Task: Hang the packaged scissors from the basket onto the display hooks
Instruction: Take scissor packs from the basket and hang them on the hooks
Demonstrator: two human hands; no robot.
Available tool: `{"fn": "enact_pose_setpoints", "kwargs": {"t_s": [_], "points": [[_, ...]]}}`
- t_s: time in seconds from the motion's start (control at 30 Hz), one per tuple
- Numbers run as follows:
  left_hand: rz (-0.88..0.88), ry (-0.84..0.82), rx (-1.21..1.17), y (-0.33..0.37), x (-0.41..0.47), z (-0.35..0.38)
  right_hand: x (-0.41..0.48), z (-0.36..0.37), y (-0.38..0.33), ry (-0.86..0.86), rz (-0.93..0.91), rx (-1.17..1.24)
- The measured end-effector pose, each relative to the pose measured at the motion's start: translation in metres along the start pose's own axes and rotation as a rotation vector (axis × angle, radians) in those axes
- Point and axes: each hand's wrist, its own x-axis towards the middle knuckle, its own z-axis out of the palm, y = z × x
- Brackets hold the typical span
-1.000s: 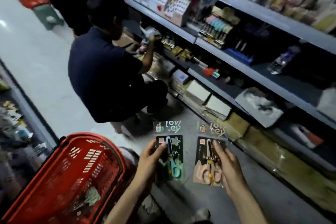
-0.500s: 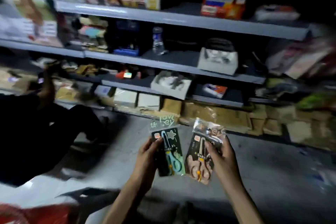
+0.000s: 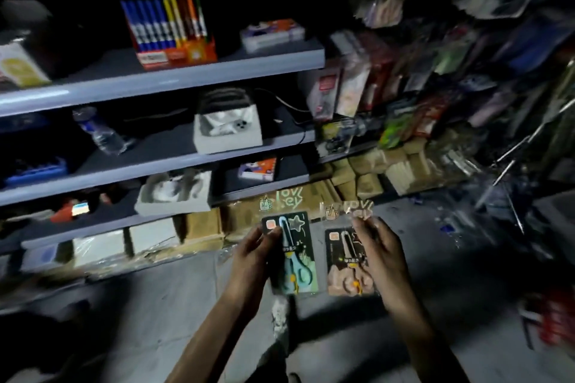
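glossy clear plastic is seen over the printed card of the teal scissors pack (image 3: 295,247) and the pink scissors pack (image 3: 343,258). the shelves (image 3: 174,79) are finished in smooth grey paint. matt brown cardboard is shown by the boxes (image 3: 202,224), a dull grey surface by the floor (image 3: 174,305).

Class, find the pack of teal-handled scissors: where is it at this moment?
In the head view, the teal scissors pack sits low and centre, held in the left hand, just left of the pink scissors pack in the right hand.
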Motion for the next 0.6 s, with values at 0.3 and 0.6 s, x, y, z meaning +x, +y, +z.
{"fn": "enact_pose_setpoints", "kwargs": {"t_s": [0.3, 0.6], "points": [[0.009, -0.239, 0.031, 0.035, 0.116, 0.084, 0.087, -0.067, -0.031, 0.227, -0.164, -0.24], [-0.014, -0.387, 0.014, 0.066, 0.184, 0.19, 0.14, -0.148, -0.05, 0.306, -0.168, -0.332]]}}
